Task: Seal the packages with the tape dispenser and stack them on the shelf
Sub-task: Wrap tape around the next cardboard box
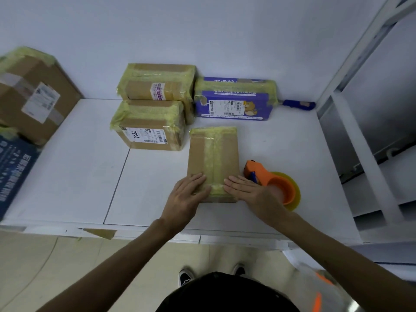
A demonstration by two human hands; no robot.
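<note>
Handwritten "79…" on box label (144,136)

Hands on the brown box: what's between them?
Head view: a yellowish tape strip on the box lies between the left hand and right hand.

Single head-worn wide-angle view, facing forward-down, close over table (67,176); left hand (186,194), right hand (249,192) near centre.

Parcel room: taped packages (155,106), shelving (351,131)
</note>
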